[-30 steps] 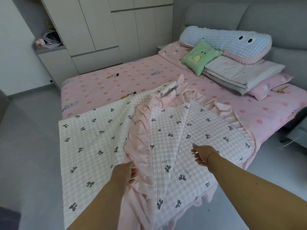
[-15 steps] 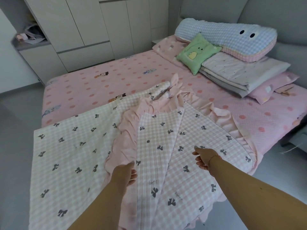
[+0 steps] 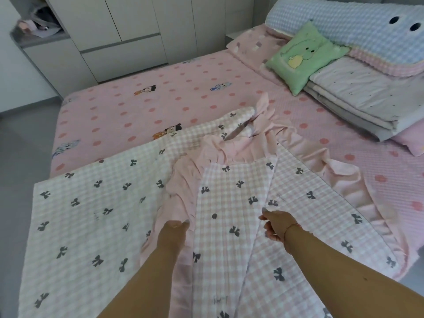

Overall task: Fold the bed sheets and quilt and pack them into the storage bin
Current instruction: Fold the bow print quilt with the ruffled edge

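A pink-and-white checked quilt [image 3: 96,216] with grey bows and a pink ruffled border lies spread over the near end of the bed, its middle panel folded over. My left hand [image 3: 175,229] pinches the pink ruffle at the folded panel's left edge. My right hand [image 3: 277,224] grips the panel's right edge, fingers curled round the fabric. The pink dotted bed sheet [image 3: 160,88] covers the mattress beyond. A folded grey-white quilt [image 3: 358,99] is stacked at the head of the bed. No storage bin is in view.
A green cushion [image 3: 302,56] and a long blue checked pillow [image 3: 344,26] lie on the folded stack, with a pink pillow [image 3: 254,43] behind. White wardrobe doors [image 3: 137,26] line the far wall. Grey floor [image 3: 20,145] runs along the bed's left side.
The view has moved closer and tilted down over the quilt. Both hands have closed onto the folded panel's edges; the right hand, earlier open above the fabric, now grips it.
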`<state>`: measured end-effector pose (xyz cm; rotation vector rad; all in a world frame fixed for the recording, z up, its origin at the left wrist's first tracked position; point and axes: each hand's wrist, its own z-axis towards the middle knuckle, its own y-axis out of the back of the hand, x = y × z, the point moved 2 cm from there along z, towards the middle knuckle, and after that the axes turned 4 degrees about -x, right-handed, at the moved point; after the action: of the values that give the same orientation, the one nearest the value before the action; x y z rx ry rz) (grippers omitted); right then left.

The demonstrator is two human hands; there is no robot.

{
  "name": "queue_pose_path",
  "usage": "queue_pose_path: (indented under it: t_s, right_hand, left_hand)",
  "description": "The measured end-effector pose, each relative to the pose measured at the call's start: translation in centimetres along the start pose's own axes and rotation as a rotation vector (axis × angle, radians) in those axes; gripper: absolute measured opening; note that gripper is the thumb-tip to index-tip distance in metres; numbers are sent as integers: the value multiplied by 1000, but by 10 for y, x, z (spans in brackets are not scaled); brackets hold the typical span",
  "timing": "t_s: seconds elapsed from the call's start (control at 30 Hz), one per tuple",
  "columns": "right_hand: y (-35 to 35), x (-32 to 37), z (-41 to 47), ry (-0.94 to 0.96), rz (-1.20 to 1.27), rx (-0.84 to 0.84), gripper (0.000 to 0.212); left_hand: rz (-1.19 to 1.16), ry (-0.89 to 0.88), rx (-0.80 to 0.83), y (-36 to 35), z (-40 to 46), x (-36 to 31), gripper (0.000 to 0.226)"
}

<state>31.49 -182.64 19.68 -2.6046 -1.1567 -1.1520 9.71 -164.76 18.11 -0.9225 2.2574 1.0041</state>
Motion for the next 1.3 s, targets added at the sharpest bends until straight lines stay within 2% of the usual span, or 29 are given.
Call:
queue_pose_path:
  t_s: [0.1,0.3,0.43,0.5,0.57,0.67,0.73,0.8,0.93,1.0,1.03,1.1,1.17,1.2,1.23,1.3]
  right_hand:
    - [-3,5,30,1,-30,29,30]
    - [-7,21,90,-10,-109,84,26]
    - [-13,22,114,-28,-94,126,25]
    - [-15,20,121,-31,-102,134,24]
    - [-15,16,128,-32,-126,137,23]
    - [-14,12,131,-34,-126,142,24]
    - [-12,13,132,-33,-120,146,23]
    - [-10,17,133,-31,-109,156,23]
    - [-6,27,131,10,-104,172,26]
    - [-4,31,131,12,-89,183,26]
    - [-3,32,132,11,-85,183,26]
    - [0,34,134,22,-90,172,27]
    - [2,33,136,32,-98,160,28]
    - [3,33,137,30,-96,157,28]
    - [4,32,138,29,-93,156,28]
    - [5,30,140,25,-91,156,28]
  left_hand:
    - [29,26,-38,-14,23,0,48]
    - [86,50,7,-54,55,-5,68]
    - [230,137,-20,-75,80,12,94]
    - [179,162,-3,-88,81,12,103]
    - [136,167,-1,-102,82,15,96]
    - [132,132,54,-116,81,9,48]
    - [109,141,68,-123,81,6,31]
    - [-26,163,99,-128,74,-3,29]
    - [-352,248,218,-136,58,-16,44]
    - [-365,274,326,-141,43,-23,37]
    - [-354,287,357,-145,37,-25,47]
    - [-239,248,385,-157,28,-26,90]
    - [-177,210,402,-170,23,-23,105]
    - [-159,210,392,-175,23,-24,102]
    - [-183,213,360,-178,22,-26,90]
    - [-242,166,231,-171,29,-31,43]
